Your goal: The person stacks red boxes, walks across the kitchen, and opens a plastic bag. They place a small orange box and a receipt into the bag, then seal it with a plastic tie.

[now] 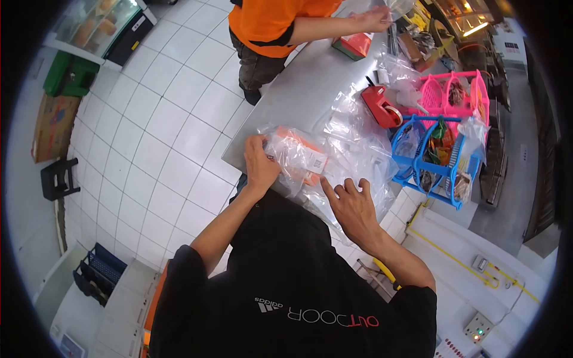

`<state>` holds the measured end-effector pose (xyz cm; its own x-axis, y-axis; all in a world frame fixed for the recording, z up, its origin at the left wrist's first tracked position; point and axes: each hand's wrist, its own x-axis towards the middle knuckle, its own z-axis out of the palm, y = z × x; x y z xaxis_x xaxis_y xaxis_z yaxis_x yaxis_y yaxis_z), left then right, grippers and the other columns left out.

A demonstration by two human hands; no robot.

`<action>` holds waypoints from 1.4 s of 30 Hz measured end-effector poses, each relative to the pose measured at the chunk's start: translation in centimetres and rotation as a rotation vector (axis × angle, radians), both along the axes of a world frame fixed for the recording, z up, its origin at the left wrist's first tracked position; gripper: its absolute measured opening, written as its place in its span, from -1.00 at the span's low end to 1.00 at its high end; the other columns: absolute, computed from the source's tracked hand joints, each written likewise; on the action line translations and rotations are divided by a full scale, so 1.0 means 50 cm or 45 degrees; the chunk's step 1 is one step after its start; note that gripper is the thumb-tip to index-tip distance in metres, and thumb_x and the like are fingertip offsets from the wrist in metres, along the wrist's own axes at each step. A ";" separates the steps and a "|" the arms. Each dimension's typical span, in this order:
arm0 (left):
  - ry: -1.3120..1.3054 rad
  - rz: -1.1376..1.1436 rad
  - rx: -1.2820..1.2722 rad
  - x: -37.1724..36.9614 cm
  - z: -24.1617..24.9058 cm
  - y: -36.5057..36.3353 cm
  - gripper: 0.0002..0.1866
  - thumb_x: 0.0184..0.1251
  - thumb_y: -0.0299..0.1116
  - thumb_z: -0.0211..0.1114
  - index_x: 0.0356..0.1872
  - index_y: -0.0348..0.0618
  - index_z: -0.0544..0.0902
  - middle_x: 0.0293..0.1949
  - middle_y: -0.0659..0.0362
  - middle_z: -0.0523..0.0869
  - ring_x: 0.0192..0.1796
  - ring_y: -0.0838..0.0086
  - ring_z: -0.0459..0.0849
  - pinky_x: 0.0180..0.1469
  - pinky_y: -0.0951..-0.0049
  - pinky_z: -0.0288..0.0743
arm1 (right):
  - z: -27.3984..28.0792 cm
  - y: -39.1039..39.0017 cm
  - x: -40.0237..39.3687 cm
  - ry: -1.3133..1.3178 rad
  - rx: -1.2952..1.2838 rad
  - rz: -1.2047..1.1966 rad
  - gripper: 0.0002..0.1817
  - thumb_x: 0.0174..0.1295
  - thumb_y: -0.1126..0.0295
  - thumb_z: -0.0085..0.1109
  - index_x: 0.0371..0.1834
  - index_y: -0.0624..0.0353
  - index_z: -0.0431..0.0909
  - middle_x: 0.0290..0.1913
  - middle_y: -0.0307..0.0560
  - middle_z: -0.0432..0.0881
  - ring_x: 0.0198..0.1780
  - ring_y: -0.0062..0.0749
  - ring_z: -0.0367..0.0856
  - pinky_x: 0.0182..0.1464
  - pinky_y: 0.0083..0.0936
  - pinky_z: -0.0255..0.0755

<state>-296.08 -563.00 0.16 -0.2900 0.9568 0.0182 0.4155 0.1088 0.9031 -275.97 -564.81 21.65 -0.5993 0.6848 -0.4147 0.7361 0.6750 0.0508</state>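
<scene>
An orange-and-white packet (315, 162) with a small square printed code lies inside a clear plastic bag (279, 147) at the near corner of the metal table. My left hand (261, 164) grips the bag's left edge, fingers curled over the plastic. Just beyond the packet's lower right end is my right hand (355, 209), its index finger stretched out and the other fingers loosely bent and apart. Beneath that hand, a spread of clear plastic bags (364, 158) covers this part of the table.
A red tape dispenser (382, 107) stands past the bags. Blue (427, 161) and pink baskets (453, 95) with small items line the right side. Across the metal table (286, 98), a person in orange (268, 24) reaches over a red-and-green box (353, 45).
</scene>
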 end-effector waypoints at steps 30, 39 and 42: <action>-0.110 -0.654 0.431 0.069 0.027 0.053 -0.52 0.00 -0.22 0.41 -0.02 -0.22 0.68 -0.14 0.04 0.66 0.07 0.19 0.62 0.28 0.10 0.19 | 0.001 0.066 -0.124 0.833 -0.320 0.113 -0.58 -0.16 0.62 0.42 -0.12 0.22 0.65 -0.06 0.00 0.66 -0.10 -0.12 0.70 -0.09 -0.28 0.63; -0.086 -0.589 0.660 0.041 0.023 0.076 -0.73 0.00 -0.29 0.38 -0.25 -0.16 0.70 -0.28 0.15 0.63 -0.09 0.28 0.62 0.17 0.21 0.27 | -0.151 0.074 -0.042 1.115 -0.263 -1.034 -0.73 0.07 0.58 0.48 -0.13 0.21 0.73 0.08 -0.04 0.59 0.01 -0.34 0.57 -0.18 -0.46 0.49; -0.026 -0.783 0.585 0.007 0.002 0.079 -0.67 0.01 -0.28 0.39 -0.15 -0.14 0.73 -0.25 0.19 0.63 -0.05 0.32 0.62 0.19 0.21 0.23 | -0.108 0.084 -0.046 1.365 -0.055 -1.053 -0.84 0.06 0.61 0.44 -0.27 0.21 0.77 0.00 -0.06 0.61 0.00 -0.37 0.55 -0.07 -0.42 0.47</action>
